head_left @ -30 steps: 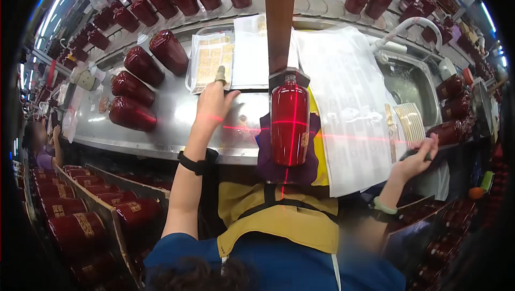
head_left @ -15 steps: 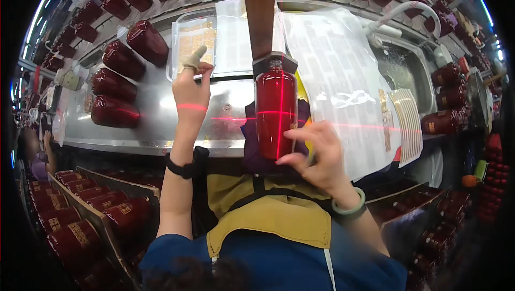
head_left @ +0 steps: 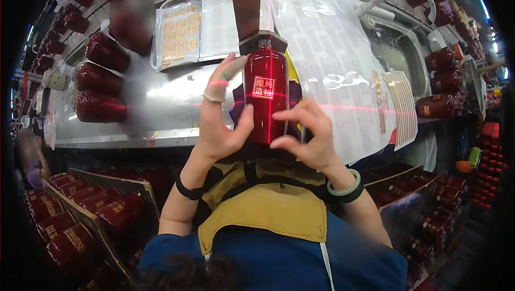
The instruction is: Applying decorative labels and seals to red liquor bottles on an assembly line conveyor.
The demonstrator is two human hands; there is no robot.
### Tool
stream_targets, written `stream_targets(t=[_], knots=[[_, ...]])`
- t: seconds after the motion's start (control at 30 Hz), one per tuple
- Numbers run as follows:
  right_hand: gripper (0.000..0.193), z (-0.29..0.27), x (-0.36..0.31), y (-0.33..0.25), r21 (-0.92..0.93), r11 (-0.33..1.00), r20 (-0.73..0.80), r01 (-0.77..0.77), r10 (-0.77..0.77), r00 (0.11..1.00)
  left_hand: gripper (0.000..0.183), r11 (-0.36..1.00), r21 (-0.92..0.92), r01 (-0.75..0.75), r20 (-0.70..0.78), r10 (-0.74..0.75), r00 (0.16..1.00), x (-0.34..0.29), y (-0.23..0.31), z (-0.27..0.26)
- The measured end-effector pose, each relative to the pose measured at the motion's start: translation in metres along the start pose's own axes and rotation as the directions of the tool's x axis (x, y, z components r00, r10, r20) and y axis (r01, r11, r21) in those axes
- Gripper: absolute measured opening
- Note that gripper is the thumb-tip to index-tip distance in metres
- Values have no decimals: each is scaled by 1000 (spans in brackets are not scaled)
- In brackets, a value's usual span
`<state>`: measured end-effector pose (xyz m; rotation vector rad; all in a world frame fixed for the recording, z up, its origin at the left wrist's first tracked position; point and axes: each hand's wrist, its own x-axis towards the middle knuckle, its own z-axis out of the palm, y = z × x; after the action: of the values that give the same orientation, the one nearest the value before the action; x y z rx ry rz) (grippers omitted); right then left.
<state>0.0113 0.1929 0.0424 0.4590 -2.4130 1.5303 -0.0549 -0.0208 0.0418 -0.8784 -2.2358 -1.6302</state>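
A glossy dark-red bottle [head_left: 262,124] lies in front of me, neck pointing away, against a dark holder on an upright brown bar [head_left: 245,4]. On its upper side is a square gold label [head_left: 263,87] with red laser lines crossing the glass. My left hand [head_left: 219,124] curves along the bottle's left side, fingers stretched and thumb apart; beige coverings wrap some fingers. At the lower right, my right hand [head_left: 316,133] has its index finger and thumb apart, their tips against the bottle. Purple cloth [head_left: 237,109] shows beneath it.
A sheet of gold labels [head_left: 178,33] lies at back left, beside a metal worktop [head_left: 155,114]. White translucent sheets [head_left: 322,49] cover the right side, near a sink [head_left: 405,49] with a white tap. Red jars [head_left: 101,106] stand left; crates of more [head_left: 115,210] sit below.
My left hand has moved from the label sheet rightward to the bottle. A square gold label now shows on the bottle's upper side. The whole view has shifted slightly; my right hand stays by the bottle.
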Motion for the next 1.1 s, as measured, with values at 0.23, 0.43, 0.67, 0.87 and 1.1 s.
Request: stream_targets(t=[0.23,0.43,0.67,0.87,1.1], knots=[[61,10,43,3,235,880,-105,-413,446,889,70,588,-663,464,67,-571,818,1,-22,29],[68,21,43,27,421,790,-35,-445,504,863,74,623,-609,491,115,-543,832,3,-7,36],[65,21,44,27,501,745,-36,-441,527,849,72,615,-598,515,113,-571,813,7,-9,39],[63,22,43,27,545,726,-36,-419,519,854,69,544,-662,515,139,-586,798,3,-14,38],[64,24,44,24,489,761,-68,-427,521,851,67,521,-678,518,146,-596,790,1,-16,38]])
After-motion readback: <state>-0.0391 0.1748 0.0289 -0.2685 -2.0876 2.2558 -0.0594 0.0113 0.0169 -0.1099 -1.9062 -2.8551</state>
